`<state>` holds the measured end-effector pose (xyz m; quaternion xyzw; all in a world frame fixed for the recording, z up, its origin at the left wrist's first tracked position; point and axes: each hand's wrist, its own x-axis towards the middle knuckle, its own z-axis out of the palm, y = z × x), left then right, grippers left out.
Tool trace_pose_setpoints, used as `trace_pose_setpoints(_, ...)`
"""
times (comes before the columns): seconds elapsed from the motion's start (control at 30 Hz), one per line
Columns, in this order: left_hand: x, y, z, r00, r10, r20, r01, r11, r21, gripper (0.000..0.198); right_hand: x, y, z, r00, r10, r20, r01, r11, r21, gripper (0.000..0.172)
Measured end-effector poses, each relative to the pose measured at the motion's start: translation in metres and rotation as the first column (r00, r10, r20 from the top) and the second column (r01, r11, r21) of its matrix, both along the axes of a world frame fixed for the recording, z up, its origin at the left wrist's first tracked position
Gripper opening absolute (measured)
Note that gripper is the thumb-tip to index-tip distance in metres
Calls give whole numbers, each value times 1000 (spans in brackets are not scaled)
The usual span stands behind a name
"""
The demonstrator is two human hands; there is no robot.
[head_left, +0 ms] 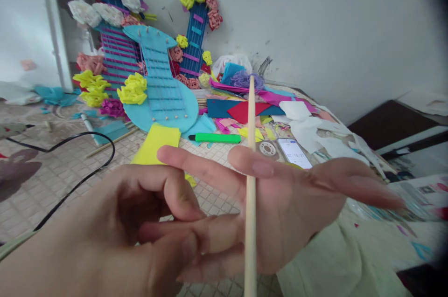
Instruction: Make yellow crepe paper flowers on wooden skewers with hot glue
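The thin pale wooden stick [250, 115] stands upright between the 2 hands, pinned against the right hand [294, 213] by its thumb with its fingers stretched flat, while the half-open left hand [140, 213] touches it with extended fingertips.

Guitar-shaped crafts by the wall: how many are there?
3. A light blue one in front, a striped one with white flowers behind it on the left, a dark blue one leaning on the wall. More may be hidden.

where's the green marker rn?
Head view, middle: the green marker lies flat on the floor, between the yellow sheet on its left and the held stick on its right, just in front of the blue guitar.
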<state>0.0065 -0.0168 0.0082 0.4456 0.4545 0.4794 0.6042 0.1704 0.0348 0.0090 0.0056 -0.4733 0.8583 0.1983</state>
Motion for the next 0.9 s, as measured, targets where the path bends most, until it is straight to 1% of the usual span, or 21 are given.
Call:
trace_pose_setpoints(0.07,1,0,0,1000,3,8,-3,1000,9,11,1,1,1,996,65,-60,-70,995,-77,67)
trace_pose_setpoints(0.13,-1,-1,-2,999,29,13,-29,999,32,11,2,2,0,990,87,-106,-101,987,-126,66)
trace_pose_setpoints(0.17,-2,-2,-3,1000,28,7,-28,999,16,12,2,2,-1,989,90,-118,-106,985,-134,65)
trace_pose_setpoints(0.23,-6,-3,-5,1000,26,6,-25,999,-43,15,3,3,-2,986,95,-138,-114,985,-132,64)
trace_pose_setpoints(0.3,-8,-4,-4,1000,-12,-10,11,992,-129,17,2,2,-2,985,94,-146,-112,987,-119,63)
trace_pose_setpoints(0.4,-7,-5,0,997,-7,-80,-12,973,-232,15,1,1,-2,987,64,-148,-81,990,-112,60)
trace_pose_setpoints(0.47,-6,-6,1,995,1,-97,-24,972,-232,15,1,1,-1,987,61,-146,-77,991,-113,57)
trace_pose_setpoints(0.63,-7,-4,-8,998,-51,26,54,987,-153,20,3,5,2,975,144,-167,-160,984,-85,52)
trace_pose_setpoints(0.7,-7,-3,-8,998,-53,46,60,988,-145,20,4,6,3,977,138,-162,-153,984,-87,52)
trace_pose_setpoints(0.83,-5,-2,-2,997,-74,-4,71,968,-242,20,2,3,3,996,69,-64,-76,990,-117,59)
trace_pose_setpoints(0.9,-6,-2,-1,993,-115,7,113,968,-222,16,2,2,2,999,44,-18,-46,991,-123,62)
